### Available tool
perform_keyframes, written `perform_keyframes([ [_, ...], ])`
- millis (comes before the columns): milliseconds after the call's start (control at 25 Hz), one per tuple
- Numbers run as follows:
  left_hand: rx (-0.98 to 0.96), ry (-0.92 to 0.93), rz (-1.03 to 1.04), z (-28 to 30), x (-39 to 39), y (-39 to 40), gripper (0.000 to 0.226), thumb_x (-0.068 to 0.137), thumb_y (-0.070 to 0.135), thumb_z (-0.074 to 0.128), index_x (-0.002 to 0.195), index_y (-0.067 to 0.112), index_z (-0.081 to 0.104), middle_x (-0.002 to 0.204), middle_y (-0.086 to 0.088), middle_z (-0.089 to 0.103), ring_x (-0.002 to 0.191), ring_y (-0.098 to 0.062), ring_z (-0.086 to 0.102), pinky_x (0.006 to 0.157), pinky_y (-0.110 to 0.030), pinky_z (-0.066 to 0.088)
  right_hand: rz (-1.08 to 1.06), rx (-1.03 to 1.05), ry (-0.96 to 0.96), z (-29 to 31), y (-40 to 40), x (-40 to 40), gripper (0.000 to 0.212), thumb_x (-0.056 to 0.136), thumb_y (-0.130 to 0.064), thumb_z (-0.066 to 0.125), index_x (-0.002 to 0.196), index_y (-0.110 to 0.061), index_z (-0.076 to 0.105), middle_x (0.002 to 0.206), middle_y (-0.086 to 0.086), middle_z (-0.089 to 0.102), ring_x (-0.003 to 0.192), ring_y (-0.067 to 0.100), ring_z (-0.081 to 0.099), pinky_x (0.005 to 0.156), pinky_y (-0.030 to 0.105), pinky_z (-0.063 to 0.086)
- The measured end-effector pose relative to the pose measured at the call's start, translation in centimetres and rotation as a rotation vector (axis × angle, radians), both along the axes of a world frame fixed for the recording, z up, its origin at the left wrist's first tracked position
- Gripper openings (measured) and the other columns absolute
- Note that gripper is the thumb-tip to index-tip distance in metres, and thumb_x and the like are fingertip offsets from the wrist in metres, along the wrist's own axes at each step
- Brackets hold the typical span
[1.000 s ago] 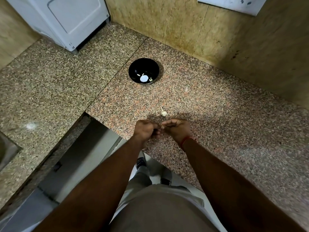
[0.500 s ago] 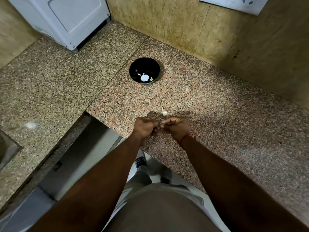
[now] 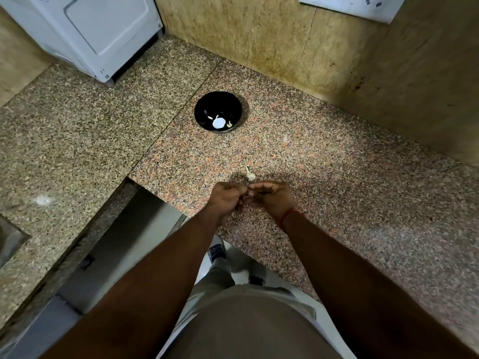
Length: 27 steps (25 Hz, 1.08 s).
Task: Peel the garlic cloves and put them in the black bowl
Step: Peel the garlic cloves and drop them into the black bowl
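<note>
A speckled granite counter (image 3: 337, 203) filled most of the view, running in an L from the left to the far right, with tan stone walls (image 3: 259, 42) behind it. A white appliance (image 3: 98, 29) stood at the far left corner, and the edge of a white panel (image 3: 350, 6) showed on the far wall to the right. At the left edge a corner of a steel sink (image 3: 10, 239) cut into the counter.

The black bowl (image 3: 204, 110) sat on the counter, far of the hands and slightly left. Inside it lay a few pale cloves (image 3: 229, 123) beside a bright round white spot whose nature I could not tell.

Both forearms reached forward over the near edge of the counter. The left hand (image 3: 224, 199) and right hand (image 3: 272, 199) met, fingers curled and touching each other; whatever they pinched between them was hidden, so the hold could not be told. A red thread (image 3: 290, 216) circled the right wrist.

A small garlic piece (image 3: 250, 174) with a thin stalk lay on the counter just beyond the hands, well short of the bowl.
</note>
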<state>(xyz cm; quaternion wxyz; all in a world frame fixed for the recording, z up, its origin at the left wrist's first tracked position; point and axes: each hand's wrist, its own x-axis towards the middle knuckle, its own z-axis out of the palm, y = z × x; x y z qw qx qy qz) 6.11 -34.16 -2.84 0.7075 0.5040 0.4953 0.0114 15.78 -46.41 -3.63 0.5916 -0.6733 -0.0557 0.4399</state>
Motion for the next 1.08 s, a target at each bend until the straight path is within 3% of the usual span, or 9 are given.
perform_keyframes([
  [120,0.044,0.035,-0.011,-0.4,0.0,0.1,0.018,0.095,0.008,0.069,0.083,-0.004,0.068,0.066,-0.012,0.059,0.043,-0.015,0.055,0.044,-0.032,0.052,-0.106,0.052,0.111,-0.3,0.1,-0.2,0.021,0.087,0.002,0.075,0.107,-0.002,0.074,0.105,0.010,0.078,0.102,0.030,0.074,0.084,0.048,0.062],
  [240,0.169,0.128,-0.096,-1.2,-0.6,0.3,0.019,0.093,0.010,0.071,0.080,-0.003,0.068,0.067,-0.015,0.060,0.041,-0.020,0.059,0.052,-0.038,0.058,-0.196,0.084,0.191,-0.6,0.2,0.0,0.025,0.089,0.001,0.073,0.114,-0.001,0.072,0.106,0.005,0.077,0.092,0.016,0.070,0.074,0.038,0.061],
  [360,0.325,0.190,-0.205,-1.2,-0.6,0.4,0.016,0.093,0.005,0.066,0.078,0.001,0.071,0.068,-0.014,0.068,0.043,-0.025,0.066,0.049,-0.035,0.055,-0.172,0.060,0.211,-0.9,0.0,0.3,0.026,0.089,0.004,0.071,0.115,0.001,0.072,0.100,0.006,0.076,0.087,0.016,0.069,0.076,0.038,0.062],
  [520,0.534,0.155,-0.368,-0.7,-0.2,0.5,0.028,0.099,0.009,0.058,0.078,0.000,0.073,0.061,-0.011,0.067,0.039,-0.015,0.064,0.041,-0.025,0.051,-0.064,-0.005,0.162,-1.1,0.1,0.4,0.019,0.092,0.005,0.067,0.105,-0.006,0.076,0.091,0.006,0.075,0.080,0.019,0.068,0.080,0.040,0.063],
  [600,0.679,0.158,-0.473,-0.9,-0.3,0.7,0.028,0.098,0.010,0.060,0.074,0.001,0.071,0.061,-0.006,0.064,0.039,-0.005,0.061,0.043,-0.016,0.047,0.013,-0.075,0.086,-1.3,0.1,0.6,0.016,0.092,0.004,0.067,0.105,-0.002,0.074,0.088,0.010,0.073,0.076,0.021,0.067,0.072,0.037,0.062],
  [720,0.892,0.201,-0.608,-1.5,-0.6,1.0,0.021,0.093,0.013,0.063,0.076,0.009,0.075,0.072,-0.002,0.067,0.056,-0.006,0.059,0.055,-0.019,0.047,0.129,-0.183,-0.056,-1.5,-0.2,0.9,0.007,0.091,0.003,0.070,0.097,0.002,0.073,0.080,0.016,0.071,0.067,0.022,0.067,0.060,0.033,0.058],
  [920,0.858,0.148,-0.610,-2.0,-1.0,0.5,0.016,0.089,0.006,0.069,0.086,0.013,0.083,0.084,-0.002,0.077,0.070,-0.013,0.069,0.070,-0.023,0.053,0.228,-0.262,-0.170,-1.8,-0.4,1.0,0.003,0.090,0.001,0.072,0.092,0.001,0.074,0.082,0.019,0.075,0.066,0.021,0.071,0.064,0.032,0.063],
  [1080,0.832,0.088,-0.606,-2.0,-1.3,0.2,0.009,0.085,0.007,0.074,0.085,0.011,0.082,0.081,-0.004,0.076,0.065,-0.008,0.064,0.063,-0.013,0.044,0.281,-0.303,-0.182,-1.7,-0.5,1.0,0.003,0.091,0.000,0.071,0.092,0.001,0.073,0.080,0.019,0.075,0.065,0.023,0.072,0.065,0.035,0.063],
])
